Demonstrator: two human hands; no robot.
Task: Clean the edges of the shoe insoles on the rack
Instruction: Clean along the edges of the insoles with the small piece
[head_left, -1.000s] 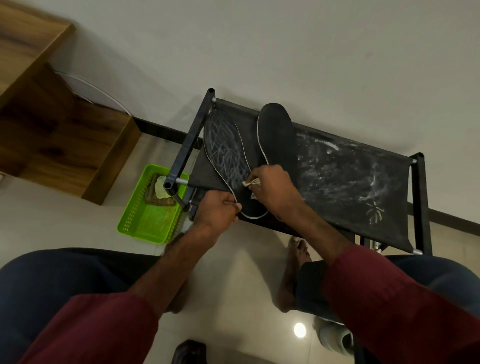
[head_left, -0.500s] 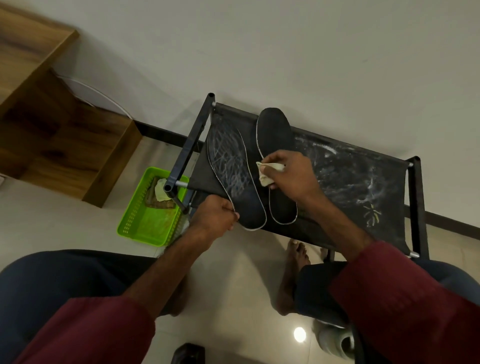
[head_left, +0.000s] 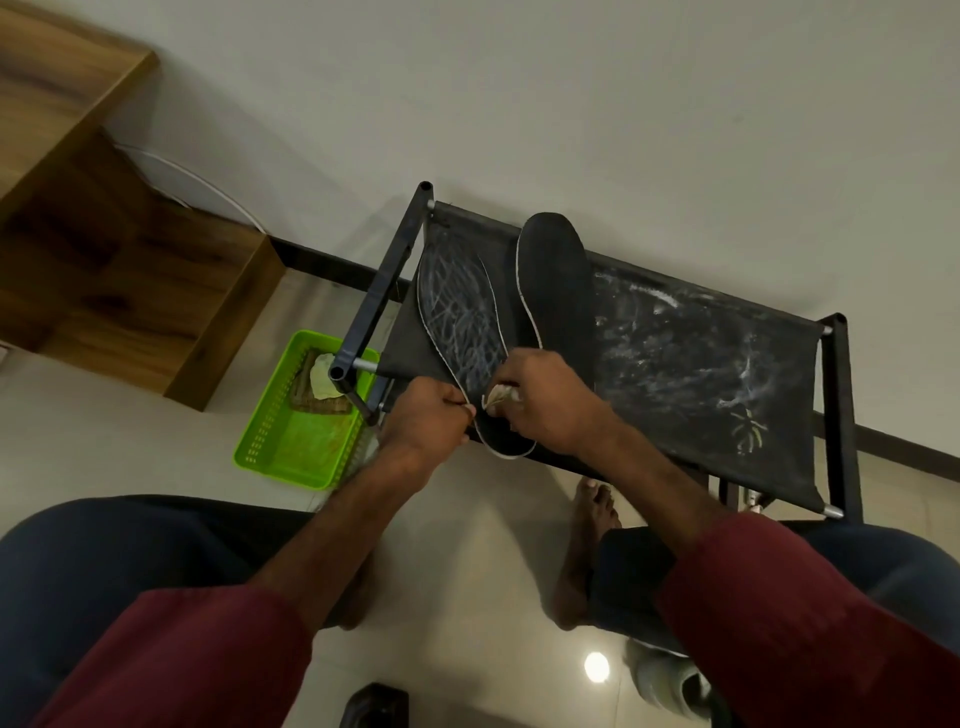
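A: Far left, what is logged?
B: A wooden cabinet (head_left: 130, 270) is noted against the wall. A green basket (head_left: 291, 441) is seen on the floor just beside the left post of the rack (head_left: 376, 296), with something brownish lying in it.
A: And the insoles?
B: Two are laid side by side on the rack. The left insole (head_left: 460, 317), marked with pale scribbles, is pinched at its white edge near the heel by the left hand (head_left: 423, 423), fingers curled closed on it. A crumpled cloth (head_left: 500, 397) is gripped in the right hand (head_left: 553, 408), fingers closed round it, and is held against the same insole's heel end.
A: Further right?
B: The black insole (head_left: 556, 280) is found just beside, its toe overhanging the back rail. White smears are recorded across the fabric shelf (head_left: 701, 374) beyond.
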